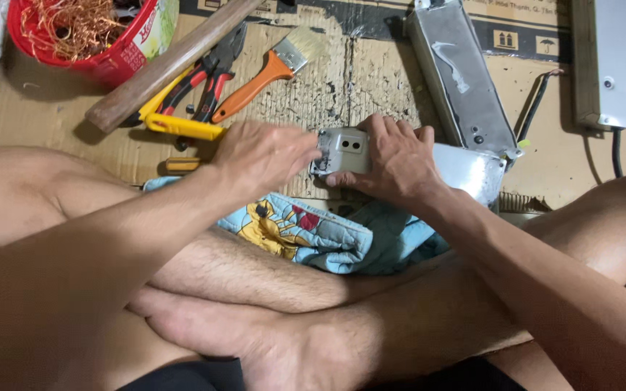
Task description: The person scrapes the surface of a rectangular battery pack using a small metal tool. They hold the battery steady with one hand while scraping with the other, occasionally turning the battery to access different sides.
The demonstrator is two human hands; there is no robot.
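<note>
Nearest to me, I am seeing crossed bare legs (269, 289) filling the bottom of the view, with a light blue patterned cloth (313, 235) lying over them. Just beyond it, my right hand (398, 161) is gripping a long grey metal casing (465, 170) by its left end, fingers wrapped over the top and thumb underneath. My left hand (266, 156) is pressing against that same end from the left, fingers bunched at the end cap; I cannot tell whether they are pinching anything small.

Everything is sitting on flattened brown cardboard (59, 108) spread as a work surface, scuffed and stained grey in the middle. Left of my left hand, a yellow-handled tool (182, 127) is lying beside red-handled pliers (208, 80), an orange-handled paintbrush (273, 65) and a wooden handle (168, 65) running diagonally. Farther left, a red tub (121, 58) is holding tangled copper wire (70, 25). On the far right, two more grey metal casings (458, 72) (610, 61) are lying, the rightmost with a dark cable (617, 148) trailing from it.
</note>
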